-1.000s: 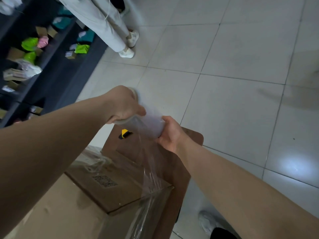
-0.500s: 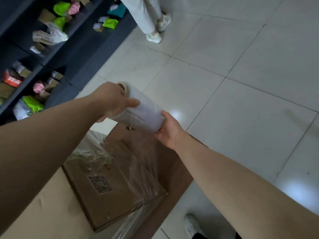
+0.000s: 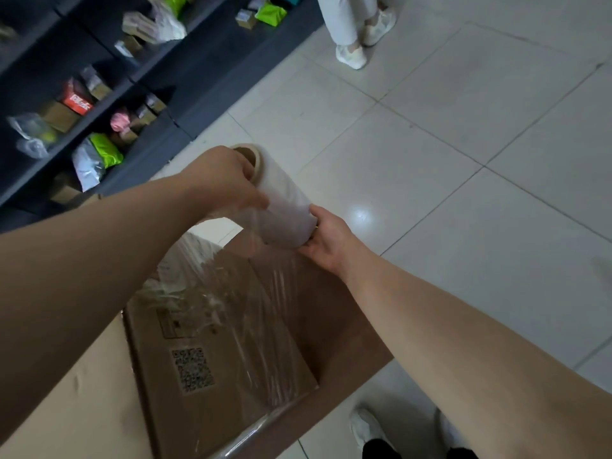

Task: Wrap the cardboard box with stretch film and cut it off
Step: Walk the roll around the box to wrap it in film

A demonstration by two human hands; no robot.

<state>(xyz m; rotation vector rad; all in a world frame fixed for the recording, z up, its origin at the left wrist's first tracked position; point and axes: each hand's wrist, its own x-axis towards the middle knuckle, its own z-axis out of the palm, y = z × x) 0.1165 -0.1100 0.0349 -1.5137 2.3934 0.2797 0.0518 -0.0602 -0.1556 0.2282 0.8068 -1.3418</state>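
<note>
A roll of stretch film (image 3: 284, 207) with a cardboard core hangs in the air over the far end of the table. My left hand (image 3: 222, 180) grips its far end and my right hand (image 3: 328, 240) grips its near end. A clear sheet of film (image 3: 251, 293) runs down from the roll onto the cardboard box (image 3: 205, 369), which lies flat on the brown table (image 3: 344, 342). The box top bears a QR code label, and film covers part of it, with crumpled film bunched at its far left corner.
Dark shelves (image 3: 109, 94) with packets and small boxes stand at the left. Another person's legs and white shoes (image 3: 354, 51) are on the tiled floor at the back. My own shoe (image 3: 364, 425) shows below the table edge. A pale cardboard sheet (image 3: 73, 412) lies at the lower left.
Both hands carried the roll to the right and a little away from the box, drawing more film over the box top. The view swung left, and the small yellow-and-black object on the table is now out of sight.
</note>
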